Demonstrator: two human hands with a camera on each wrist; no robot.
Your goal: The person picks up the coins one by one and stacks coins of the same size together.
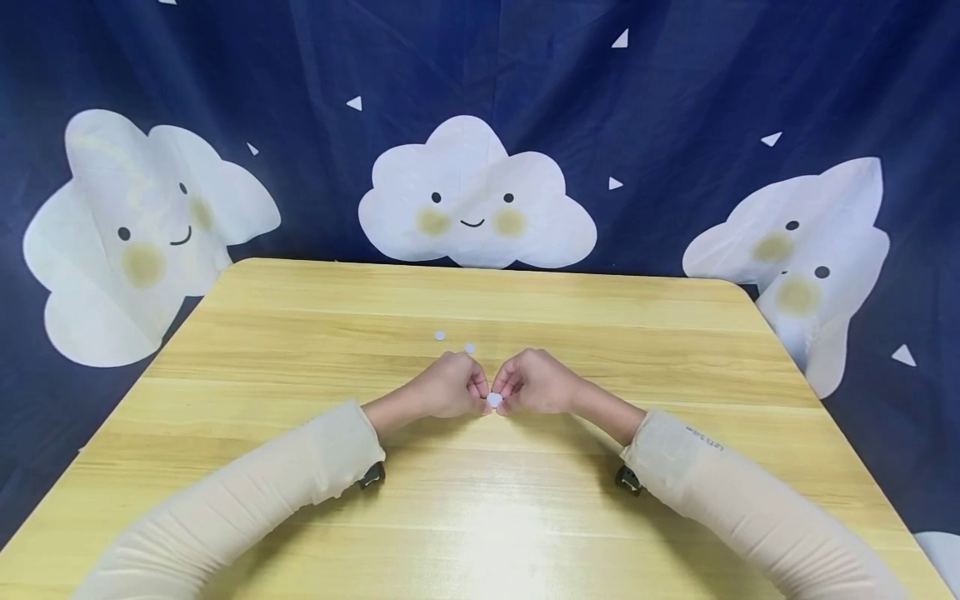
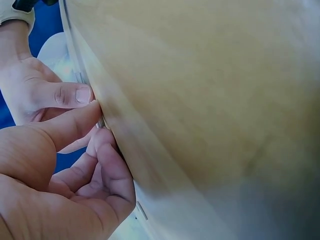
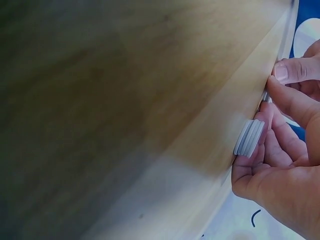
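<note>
Near the middle of the table, my left hand (image 1: 452, 387) and right hand (image 1: 542, 383) meet fingertip to fingertip. Between them a small, flat white disc (image 1: 494, 400) is pinched by the thumbs and curled fingers of both. Only the thin edge of this disc (image 2: 100, 122) shows in the left wrist view, the fingers hiding most of it. A short stack of white discs (image 3: 248, 138) stands on the table right beside my right fingers in the right wrist view. Beyond the left hand lie two white round pieces (image 1: 440, 336), the nearer one (image 1: 469, 347) close behind its knuckles.
The light wooden table (image 1: 300, 325) reaches back to a dark blue curtain (image 1: 480, 58) printed with white clouds. A black device (image 1: 371, 475) sits under the left cuff, and another black device (image 1: 630, 478) under the right. Glare brightens the table's front part.
</note>
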